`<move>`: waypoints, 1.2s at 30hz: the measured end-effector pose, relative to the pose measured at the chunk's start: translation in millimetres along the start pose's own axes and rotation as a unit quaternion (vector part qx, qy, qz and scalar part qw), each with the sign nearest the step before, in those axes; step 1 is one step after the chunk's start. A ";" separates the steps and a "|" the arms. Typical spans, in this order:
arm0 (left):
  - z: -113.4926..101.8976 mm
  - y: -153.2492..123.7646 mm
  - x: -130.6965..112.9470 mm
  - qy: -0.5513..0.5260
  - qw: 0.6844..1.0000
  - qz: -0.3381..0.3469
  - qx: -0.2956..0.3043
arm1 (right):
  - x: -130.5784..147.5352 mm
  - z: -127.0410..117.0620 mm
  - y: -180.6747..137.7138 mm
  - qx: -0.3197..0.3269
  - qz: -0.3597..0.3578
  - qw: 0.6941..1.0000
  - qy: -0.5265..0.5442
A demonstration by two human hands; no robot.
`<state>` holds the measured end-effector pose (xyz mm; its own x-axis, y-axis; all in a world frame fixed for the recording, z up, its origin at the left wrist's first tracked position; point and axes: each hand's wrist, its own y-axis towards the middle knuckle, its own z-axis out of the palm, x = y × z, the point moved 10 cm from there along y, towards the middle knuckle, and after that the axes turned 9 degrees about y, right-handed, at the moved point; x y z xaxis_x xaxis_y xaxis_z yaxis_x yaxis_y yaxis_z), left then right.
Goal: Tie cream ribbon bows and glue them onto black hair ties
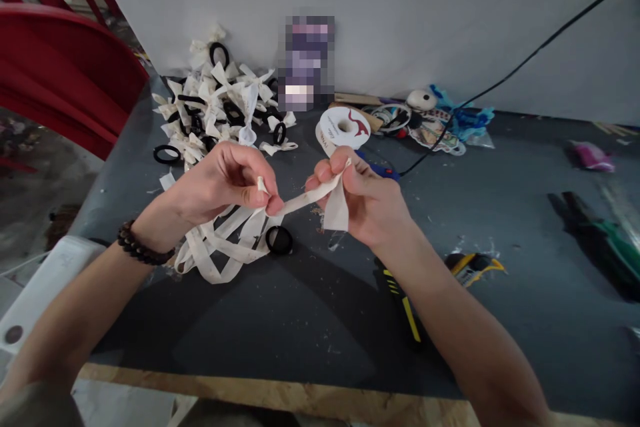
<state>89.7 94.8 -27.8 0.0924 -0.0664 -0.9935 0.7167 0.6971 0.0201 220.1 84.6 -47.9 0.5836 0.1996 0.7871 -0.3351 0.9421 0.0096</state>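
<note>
A cream fabric ribbon (307, 198) is stretched between my two hands over the dark tabletop. My left hand (227, 180) pinches it between thumb and fingers, with a small folded bit poking up by the thumb. My right hand (367, 197) grips the other stretch, and a loose end hangs below its fingers. Under my left hand, more ribbon (220, 260) lies in loose loops on the table. Beside those loops sits a black hair tie (279, 240). Behind my hands stands a white ribbon spool (344, 128) with a red print.
A heap of black hair ties with cream bows (225, 107) lies at the back left, near a pixelated item (306, 63). Green-handled pliers (610, 233), a yellow-and-black cutter (473, 268) and a pink object (593, 156) lie rightward. A black cable (520, 67) crosses the wall.
</note>
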 end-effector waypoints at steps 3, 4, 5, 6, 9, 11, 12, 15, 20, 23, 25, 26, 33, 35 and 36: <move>-3.4 1.6 -1.5 -0.016 0.999 0.007 -0.034 | -5.2 5.4 -2.7 0.017 0.010 1.000 -0.016; -4.4 2.1 -1.7 -0.018 0.999 0.006 -0.046 | -7.4 6.5 -3.5 0.019 0.016 1.000 -0.014; -5.1 2.6 -1.8 -0.018 0.998 0.003 -0.055 | -9.1 6.9 -4.1 0.017 0.021 1.000 -0.010; -5.5 3.0 -1.9 -0.016 0.998 0.000 -0.063 | -10.2 6.9 -4.2 0.013 0.024 1.000 -0.004; -5.4 3.1 -2.0 -0.012 0.997 -0.011 -0.075 | -8.6 5.8 -2.9 0.007 0.012 1.000 0.007; -5.6 2.5 0.8 -0.015 0.996 -0.027 -0.084 | -7.9 4.6 -1.5 0.007 0.008 1.000 0.004; -5.8 2.0 2.5 -0.017 0.995 -0.033 -0.090 | -8.7 3.4 -0.9 0.003 0.012 1.000 0.002; -6.7 0.7 5.0 -0.011 0.994 -0.038 -0.104 | -13.9 -1.7 -0.8 -0.023 0.035 0.999 -0.008; -4.8 -1.7 7.1 0.058 0.992 -0.054 -0.100 | -18.0 -7.3 -3.2 -0.073 0.042 0.996 -0.031; -4.4 -3.1 4.4 0.092 0.989 -0.052 -0.105 | -19.8 -9.4 -3.0 -0.083 0.042 0.995 -0.028; -4.6 -4.0 2.4 0.101 0.988 -0.045 -0.111 | -20.3 -10.4 -2.6 -0.084 0.041 0.995 -0.028; -5.2 -4.5 1.4 0.107 0.987 -0.043 -0.116 | -20.3 -10.6 -2.6 -0.084 0.041 0.995 -0.034; -10.6 -6.4 -3.6 0.242 0.961 -0.061 -0.121 | -1.8 -8.2 -7.2 -0.093 -0.020 0.983 -0.156; -7.5 -5.2 -2.0 0.267 0.956 -0.071 -0.095 | 3.4 -6.1 -8.4 -0.093 -0.035 0.971 -0.218; -5.9 -4.7 -0.5 0.273 0.955 -0.077 -0.083 | 3.9 -4.9 -8.7 -0.089 -0.035 0.964 -0.246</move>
<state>82.2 95.8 -28.1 -0.4123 0.1728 -0.8945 0.5691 0.8156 -0.1048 228.9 78.6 -48.0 0.1635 0.0226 0.9863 -0.1497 0.9887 0.0022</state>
